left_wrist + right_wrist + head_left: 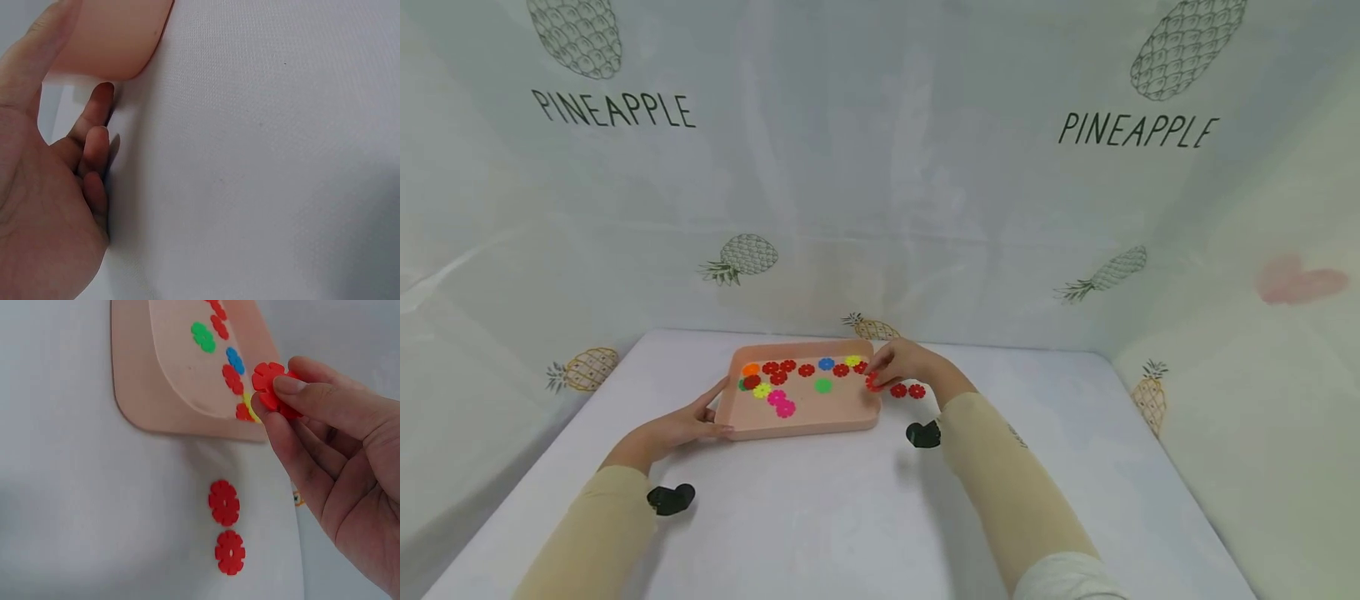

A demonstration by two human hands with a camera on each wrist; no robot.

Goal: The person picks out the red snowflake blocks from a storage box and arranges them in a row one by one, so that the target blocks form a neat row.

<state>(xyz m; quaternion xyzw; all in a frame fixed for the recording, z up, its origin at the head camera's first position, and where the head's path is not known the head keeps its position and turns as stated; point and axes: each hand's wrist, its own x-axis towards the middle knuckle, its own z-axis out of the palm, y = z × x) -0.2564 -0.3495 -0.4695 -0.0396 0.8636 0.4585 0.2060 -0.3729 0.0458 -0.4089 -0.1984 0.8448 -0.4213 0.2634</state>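
Note:
A shallow pink tray (pixel 808 427) lies on the table, holding several notched plastic snowflake discs in red, orange, yellow, pink, green and blue. My right hand (pixel 901 362) pinches a red snowflake disc (pixel 269 380) between thumb and fingers, above the tray's right end. Two more red snowflake discs (pixel 224 503) lie flat on the tabletop just right of the tray. At the tray's front left corner, my left hand (pixel 677 427) rests against the outer wall with its fingers spread. In the left wrist view some of its fingers (pixel 97 147) are loosely bent beside the tray wall.
The white tabletop (pixel 805 517) spreads in front of the tray and to both sides. Behind it hangs a pale sheet (pixel 880 167) printed with pineapples. A small dark object (pixel 672 498) sits by each wrist.

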